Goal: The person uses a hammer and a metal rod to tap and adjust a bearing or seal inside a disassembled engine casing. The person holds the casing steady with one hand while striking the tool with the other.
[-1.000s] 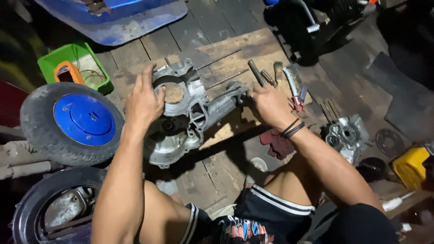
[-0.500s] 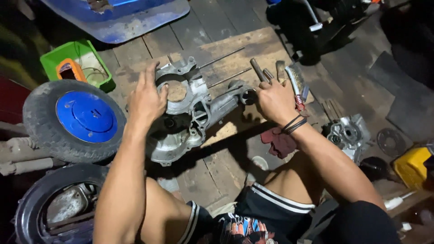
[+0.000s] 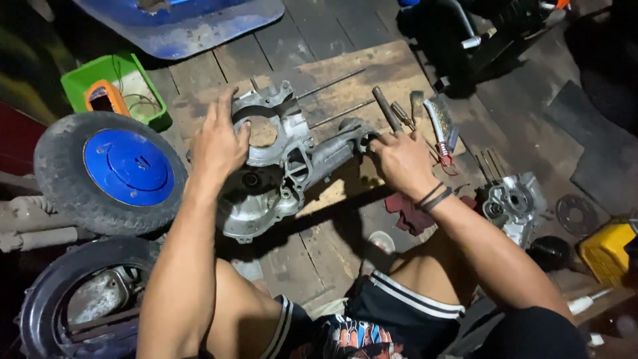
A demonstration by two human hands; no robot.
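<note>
Left to right: blue-hubbed wheel (image 3: 109, 171) and green tray (image 3: 143, 90) sit clear of the work. Left hand (image 3: 218, 143), fingers spread, presses flat on the round end of the engine crankcase (image 3: 279, 163), which lies on the wooden board (image 3: 372, 73). Right hand (image 3: 402, 159) has fingers curled around the case's narrow arm end; can't tell if it pinches a tool. Best to keep the left palm loading the case so it doesn't rock, and work square to the bore. Versus half a second ago: both hands hold the same spots; only the camera has shifted slightly.
</note>
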